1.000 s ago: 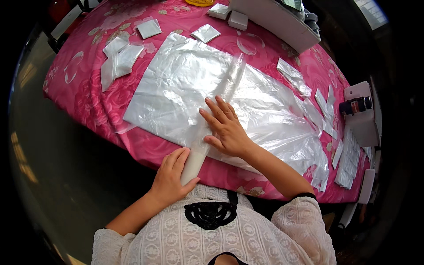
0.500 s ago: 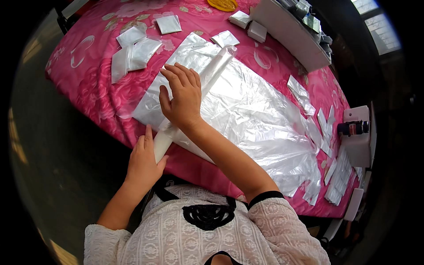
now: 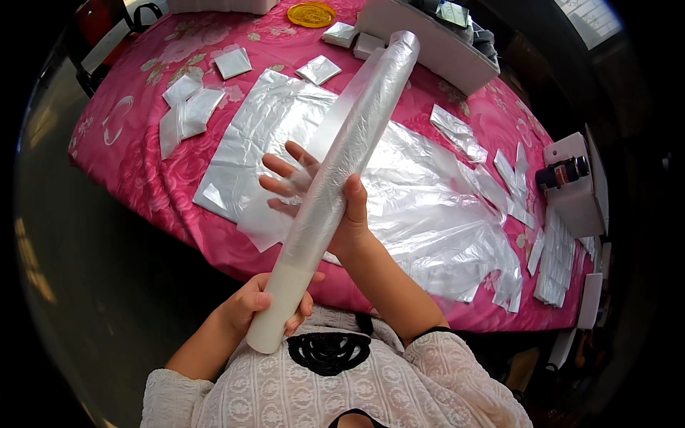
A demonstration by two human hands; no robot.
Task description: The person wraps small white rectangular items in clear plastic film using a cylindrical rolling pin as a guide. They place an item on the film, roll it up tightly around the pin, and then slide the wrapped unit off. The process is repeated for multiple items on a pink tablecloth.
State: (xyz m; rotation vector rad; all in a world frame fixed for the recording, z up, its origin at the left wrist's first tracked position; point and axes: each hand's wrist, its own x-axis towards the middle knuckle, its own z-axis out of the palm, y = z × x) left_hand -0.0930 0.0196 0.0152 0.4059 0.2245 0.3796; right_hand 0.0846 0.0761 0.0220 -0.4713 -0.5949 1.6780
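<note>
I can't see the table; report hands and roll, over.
Left hand gripping plastic roll, lower end. Right hand open, fingers spread behind it. Roll raised over plastic sheet.

The cream top [image 3: 307,392] carries rows of round floral patterns. Black trim [image 3: 344,416] edges its neckline, and a black openwork motif [image 3: 330,354] decorates it.

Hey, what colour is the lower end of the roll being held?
The lower end of the roll is off-white, seen best in the head view.
</note>
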